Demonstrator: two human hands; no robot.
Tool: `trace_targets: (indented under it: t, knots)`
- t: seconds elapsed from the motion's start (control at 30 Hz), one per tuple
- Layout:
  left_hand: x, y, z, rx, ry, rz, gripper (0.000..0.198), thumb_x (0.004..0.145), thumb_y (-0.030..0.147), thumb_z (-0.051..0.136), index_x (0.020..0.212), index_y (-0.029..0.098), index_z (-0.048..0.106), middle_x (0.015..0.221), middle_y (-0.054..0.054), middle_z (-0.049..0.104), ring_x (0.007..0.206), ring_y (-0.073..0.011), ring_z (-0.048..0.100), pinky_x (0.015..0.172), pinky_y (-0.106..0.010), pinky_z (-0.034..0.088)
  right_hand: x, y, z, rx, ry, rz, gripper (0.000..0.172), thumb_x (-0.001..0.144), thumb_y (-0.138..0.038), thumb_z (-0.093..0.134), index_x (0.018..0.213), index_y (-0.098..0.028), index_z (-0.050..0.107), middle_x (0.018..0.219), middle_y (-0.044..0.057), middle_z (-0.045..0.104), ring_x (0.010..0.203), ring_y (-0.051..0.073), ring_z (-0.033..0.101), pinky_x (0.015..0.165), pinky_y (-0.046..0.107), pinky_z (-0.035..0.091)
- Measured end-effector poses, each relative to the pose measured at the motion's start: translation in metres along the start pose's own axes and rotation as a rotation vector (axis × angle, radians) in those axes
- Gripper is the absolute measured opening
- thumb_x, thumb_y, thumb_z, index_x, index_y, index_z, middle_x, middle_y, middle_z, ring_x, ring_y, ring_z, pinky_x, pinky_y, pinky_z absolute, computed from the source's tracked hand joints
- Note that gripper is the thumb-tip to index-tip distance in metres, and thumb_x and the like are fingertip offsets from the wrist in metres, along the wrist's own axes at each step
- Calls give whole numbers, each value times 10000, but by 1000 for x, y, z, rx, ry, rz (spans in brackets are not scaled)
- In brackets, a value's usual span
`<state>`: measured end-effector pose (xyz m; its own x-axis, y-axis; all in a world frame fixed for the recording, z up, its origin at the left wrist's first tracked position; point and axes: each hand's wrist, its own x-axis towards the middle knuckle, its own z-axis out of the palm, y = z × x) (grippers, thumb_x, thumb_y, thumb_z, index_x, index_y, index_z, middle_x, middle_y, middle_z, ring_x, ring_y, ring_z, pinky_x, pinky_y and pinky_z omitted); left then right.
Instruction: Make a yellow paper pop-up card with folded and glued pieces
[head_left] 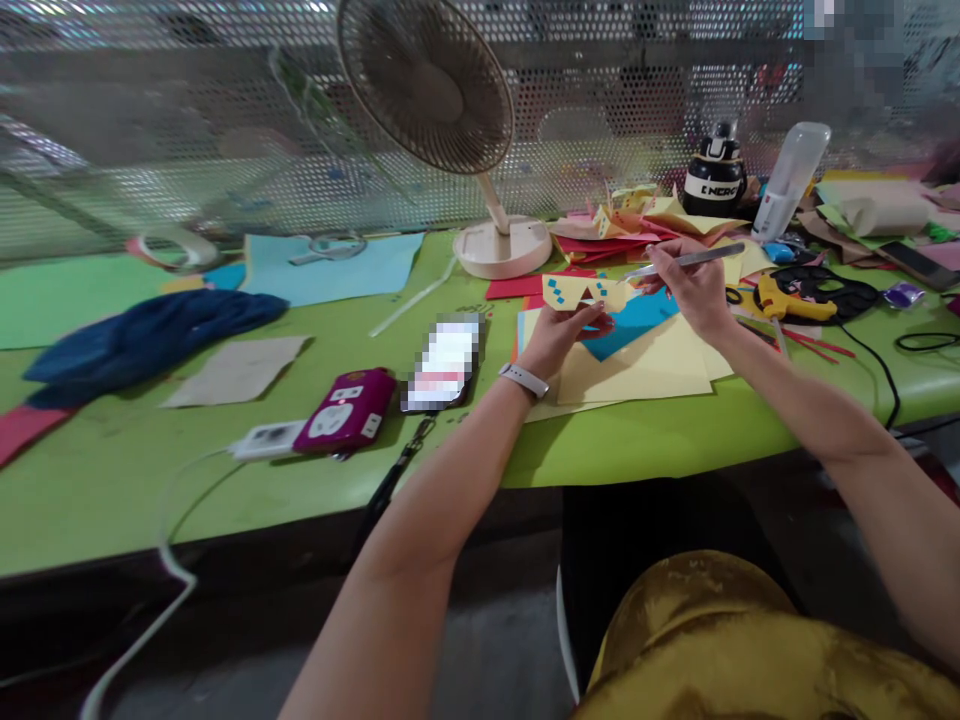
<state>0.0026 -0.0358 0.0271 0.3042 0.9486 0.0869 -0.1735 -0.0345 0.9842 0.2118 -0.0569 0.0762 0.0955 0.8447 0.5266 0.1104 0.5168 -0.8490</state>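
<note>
My left hand, with a pale band on its wrist, is closed on a yellow paper cutout shaped like a mask or glasses. Small blue squares dot the cutout on both sides. In my right hand is a pair of silver tweezers, its tip close to the cutout's right end. Whether anything is pinched in the tip is too small to tell. Beneath both hands lie a blue sheet and cream paper sheets on the green tabletop.
A fan stands behind my hands, beside piled red and yellow paper. To the right are a yellow glue gun, a black bottle and a clear bottle. A phone and purple power bank lie left.
</note>
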Motion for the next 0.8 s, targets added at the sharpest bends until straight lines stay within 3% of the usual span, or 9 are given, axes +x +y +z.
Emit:
trace_targets:
  t: [0.17,0.27,0.4,0.57,0.67,0.8]
  knots:
    - [5,0,-9,-4,19,20,426,620,408,941,859,153,699,816,-70,789,746,-188,754,779,-354,638,7,-2,-8,-82,39,6,293,940,-537,728,897,-258,650,720,-17,679,679,159,715,620,284,611]
    - [6,-2,-10,-13,23,27,376,633,380,924,827,156,692,787,-64,780,747,-185,751,786,-345,634,7,2,-10,-115,-4,-35,352,935,-604,711,928,-254,676,809,5,717,724,160,721,650,288,613]
    - [8,-1,-10,-23,38,17,346,651,364,912,807,161,681,756,-48,761,723,-172,735,778,-333,628,9,6,-17,-252,-252,-199,335,948,-564,709,992,-235,759,964,48,784,841,192,749,748,327,614]
    - [10,0,-12,-75,100,-4,320,668,327,907,820,155,684,746,-34,745,709,-150,718,800,-320,622,8,-2,-31,-851,-691,-312,202,1006,-249,654,1130,-229,811,1173,81,812,1100,252,750,918,368,583]
    - [11,0,-12,-82,132,-7,289,677,307,894,816,145,700,756,-39,747,697,-145,713,794,-313,618,-5,-8,-40,-1085,-793,-294,321,1022,-111,549,1148,-239,814,1267,83,791,1202,251,729,935,359,591]
    - [11,0,-11,-69,128,5,272,690,300,893,814,142,709,768,-48,752,699,-148,707,793,-324,616,-28,-8,-57,-1142,-847,-220,448,966,13,506,1197,-228,806,1355,88,765,1239,238,722,966,364,607]
